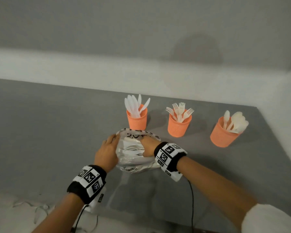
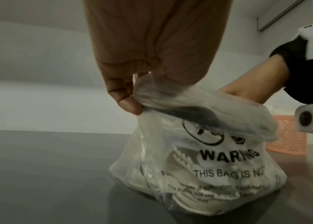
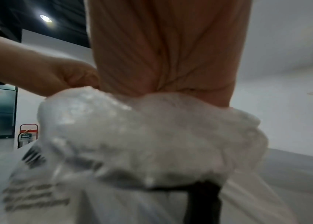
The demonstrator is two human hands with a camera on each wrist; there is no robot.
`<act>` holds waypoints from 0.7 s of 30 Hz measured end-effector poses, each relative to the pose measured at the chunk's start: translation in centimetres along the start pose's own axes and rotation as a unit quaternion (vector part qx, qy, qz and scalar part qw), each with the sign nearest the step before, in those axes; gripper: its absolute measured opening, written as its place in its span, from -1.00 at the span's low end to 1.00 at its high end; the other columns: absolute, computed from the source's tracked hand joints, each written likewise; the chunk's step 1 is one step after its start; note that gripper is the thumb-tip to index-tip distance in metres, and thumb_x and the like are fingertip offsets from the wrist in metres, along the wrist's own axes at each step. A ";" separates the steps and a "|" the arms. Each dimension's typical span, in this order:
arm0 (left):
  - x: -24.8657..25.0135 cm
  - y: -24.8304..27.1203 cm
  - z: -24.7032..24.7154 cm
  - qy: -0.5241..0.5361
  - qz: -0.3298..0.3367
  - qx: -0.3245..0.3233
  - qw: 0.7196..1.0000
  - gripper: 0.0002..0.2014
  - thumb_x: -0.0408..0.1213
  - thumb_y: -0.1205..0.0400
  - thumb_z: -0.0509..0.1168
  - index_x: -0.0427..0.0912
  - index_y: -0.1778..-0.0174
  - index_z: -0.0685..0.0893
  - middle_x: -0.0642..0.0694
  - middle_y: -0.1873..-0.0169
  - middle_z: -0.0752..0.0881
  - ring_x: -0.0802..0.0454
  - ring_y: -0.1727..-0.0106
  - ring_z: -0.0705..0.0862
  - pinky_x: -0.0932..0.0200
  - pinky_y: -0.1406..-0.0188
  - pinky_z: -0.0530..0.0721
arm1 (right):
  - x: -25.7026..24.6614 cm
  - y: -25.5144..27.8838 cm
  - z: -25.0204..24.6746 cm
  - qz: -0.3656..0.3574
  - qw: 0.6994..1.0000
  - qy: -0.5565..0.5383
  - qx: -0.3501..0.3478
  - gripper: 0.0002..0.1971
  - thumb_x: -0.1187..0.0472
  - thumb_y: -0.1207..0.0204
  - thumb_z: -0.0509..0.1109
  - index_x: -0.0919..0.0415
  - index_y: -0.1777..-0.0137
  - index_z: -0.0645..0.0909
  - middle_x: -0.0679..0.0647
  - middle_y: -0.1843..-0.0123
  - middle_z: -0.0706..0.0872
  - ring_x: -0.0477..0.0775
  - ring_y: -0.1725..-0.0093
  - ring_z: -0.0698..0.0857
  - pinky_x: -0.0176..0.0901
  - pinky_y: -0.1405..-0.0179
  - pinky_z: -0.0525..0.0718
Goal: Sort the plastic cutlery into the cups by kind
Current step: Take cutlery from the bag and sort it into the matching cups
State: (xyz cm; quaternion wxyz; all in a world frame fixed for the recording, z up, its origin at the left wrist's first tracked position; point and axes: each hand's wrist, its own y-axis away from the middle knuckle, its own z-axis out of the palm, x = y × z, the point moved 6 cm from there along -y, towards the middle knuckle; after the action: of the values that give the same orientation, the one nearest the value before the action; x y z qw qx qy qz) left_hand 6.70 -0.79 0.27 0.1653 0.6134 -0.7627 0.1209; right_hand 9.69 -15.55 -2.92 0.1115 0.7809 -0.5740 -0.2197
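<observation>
A clear plastic bag printed with "WARNING" stands on the grey table and holds white cutlery. My left hand pinches the bag's rim between thumb and fingers on its left side. My right hand reaches down into the bag's mouth; its fingers are hidden by the plastic. Behind the bag stand three orange cups: one with knives, one with forks, one with spoons at the right.
The grey table ends at a white wall behind and at a slanting edge right of the spoon cup. A black cable hangs from my right wrist. Something white and crumpled lies at the near left.
</observation>
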 end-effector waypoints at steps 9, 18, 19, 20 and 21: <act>-1.0 1.7 -1.2 -0.024 -0.038 0.025 0.999 -0.27 -0.64 -0.45 0.11 -0.19 -0.59 0.23 -0.14 -0.54 0.29 -0.17 -0.45 0.38 0.02 -0.30 0.54 | -2.1 -2.0 -0.5 -0.049 0.998 -0.013 -0.037 -0.39 0.17 -0.35 0.54 0.29 -0.39 0.47 0.22 -0.34 0.61 0.22 -0.28 0.60 -0.08 -0.23 0.59; -1.8 2.1 -2.0 0.009 -0.072 0.030 0.997 -0.28 -0.65 -0.45 0.12 -0.19 -0.57 0.26 -0.17 -0.51 0.33 -0.21 -0.43 0.41 0.02 -0.33 0.50 | -3.3 -1.4 -0.8 -0.085 0.994 -0.071 0.000 -0.40 0.09 -0.37 0.55 0.37 -0.34 0.50 0.25 -0.31 0.63 0.25 -0.28 0.60 -0.07 -0.23 0.56; -1.8 2.0 -1.9 0.015 -0.074 0.029 0.997 -0.29 -0.65 -0.45 0.12 -0.20 -0.57 0.26 -0.17 -0.51 0.33 -0.21 -0.44 0.41 0.02 -0.33 0.50 | -3.4 -1.0 -1.0 -0.084 0.992 -0.089 0.005 -0.44 0.08 -0.39 0.53 0.36 -0.31 0.52 0.24 -0.27 0.65 0.25 -0.24 0.62 -0.08 -0.20 0.56; -1.8 1.8 -1.9 0.019 -0.077 0.029 0.996 -0.30 -0.65 -0.45 0.13 -0.21 -0.56 0.27 -0.17 -0.51 0.33 -0.20 -0.44 0.41 0.02 -0.34 0.49 | -3.2 -1.1 -1.1 -0.091 0.990 -0.107 0.015 -0.49 0.08 -0.41 0.50 0.35 -0.29 0.53 0.24 -0.23 0.67 0.25 -0.21 0.64 -0.04 -0.20 0.58; -1.9 1.7 -1.9 0.020 -0.080 0.029 0.996 -0.30 -0.64 -0.45 0.12 -0.22 -0.56 0.27 -0.17 -0.51 0.33 -0.19 -0.44 0.41 0.02 -0.33 0.50 | -3.3 -0.6 -1.3 -0.087 0.989 -0.115 0.014 -0.54 0.11 -0.43 0.47 0.33 -0.27 0.53 0.24 -0.19 0.69 0.24 -0.17 0.65 0.00 -0.19 0.60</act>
State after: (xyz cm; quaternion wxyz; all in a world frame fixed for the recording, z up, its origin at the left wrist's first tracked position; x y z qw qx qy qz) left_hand 5.65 2.00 1.25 0.1717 0.6741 -0.7043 0.1413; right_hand 10.01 -12.37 -1.31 0.0138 0.7992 -0.5156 -0.3086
